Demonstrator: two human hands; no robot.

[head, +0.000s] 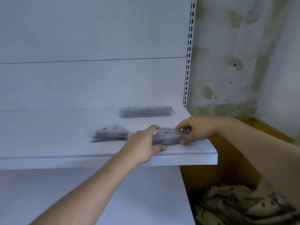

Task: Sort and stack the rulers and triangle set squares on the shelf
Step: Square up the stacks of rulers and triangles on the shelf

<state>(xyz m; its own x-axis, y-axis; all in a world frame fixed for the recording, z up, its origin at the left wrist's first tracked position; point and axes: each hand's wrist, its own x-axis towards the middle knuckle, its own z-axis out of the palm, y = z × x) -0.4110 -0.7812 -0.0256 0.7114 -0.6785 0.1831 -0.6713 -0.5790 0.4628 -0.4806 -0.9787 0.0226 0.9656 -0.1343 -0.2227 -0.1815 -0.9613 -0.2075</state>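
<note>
Three stacks on white shelf (48,153): set-square stack (168,138) near front right edge, gripped between left hand (142,143) and right hand (196,129), fingers closed on its ends; second triangle stack (110,133) just left; ruler stack (146,112) at back. Yellow box (227,159) right holds patterned cloth (240,207).

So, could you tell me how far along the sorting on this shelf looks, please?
Mostly done, it seems. A stack of rulers lies at the back of the shelf, and a pile of set squares sits further forward. The left hand and right hand grip another bundle of set squares near the front edge. No loose pieces show.
</note>
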